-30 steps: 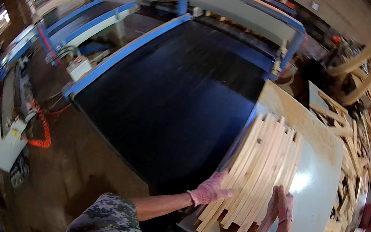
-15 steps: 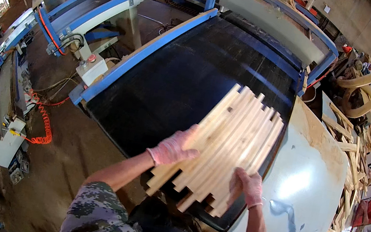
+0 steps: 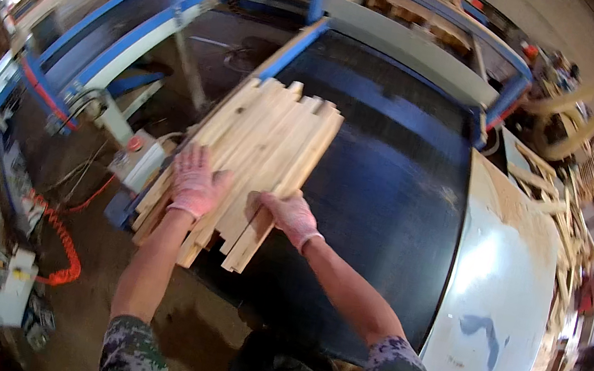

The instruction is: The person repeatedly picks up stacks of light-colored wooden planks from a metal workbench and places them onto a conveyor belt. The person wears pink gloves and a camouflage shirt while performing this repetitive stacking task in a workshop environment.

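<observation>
A bundle of pale wooden strips (image 3: 261,143), side by side with uneven ends, lies at the left side of the black conveyor belt (image 3: 382,200). On its near left part my left hand (image 3: 196,182), in a pink-and-white knit glove, rests flat with its fingers stretched out. My right hand (image 3: 293,218), gloved alike, grips the bundle's right edge, thumb over the top. Its other fingers are partly hidden by the wood. Several near ends of the strips stick out toward me past both hands.
A white sheet-topped surface (image 3: 495,300) adjoins the belt on the right, with loose wood strips (image 3: 569,241) piled beyond. A blue-framed gate (image 3: 416,51) spans the belt's far end. Left of the belt are a control box with a red button (image 3: 139,158) and an orange coiled hose (image 3: 66,256).
Both hands and the wooden strips have moved left across the belt, from its right side to its left edge. My left hand now lies flatter on top of the strips.
</observation>
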